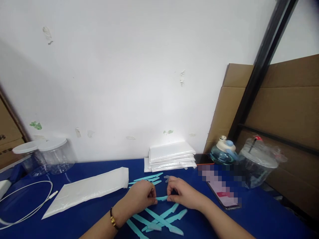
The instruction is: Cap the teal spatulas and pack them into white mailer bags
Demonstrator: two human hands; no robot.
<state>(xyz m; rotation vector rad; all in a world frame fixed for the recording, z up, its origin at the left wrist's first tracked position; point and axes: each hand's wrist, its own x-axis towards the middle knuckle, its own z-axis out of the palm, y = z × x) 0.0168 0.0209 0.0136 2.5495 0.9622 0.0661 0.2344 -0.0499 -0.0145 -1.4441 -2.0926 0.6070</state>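
Observation:
Both hands hold one teal eyebrow razor (161,198) level above the blue table. My left hand (141,196) pinches its left end between thumb and fingers. At the other end, the thumb and fingers of my right hand (181,192) are closed on it. Just beyond my right fingers lie small clear pieces (166,179), too small to make out fully. Several more teal razors (163,220) lie crossed in a loose heap nearer to me. Behind my left hand, a few others (149,177) lie side by side, partly hidden by it.
A long white padded envelope (92,194) lies left, near a white cable (37,209) and clear lidded jars (56,156). White envelopes (171,154) are stacked against the wall. On the right are a phone (221,189), a teal glass pot (223,152) and a bagged tub (259,162).

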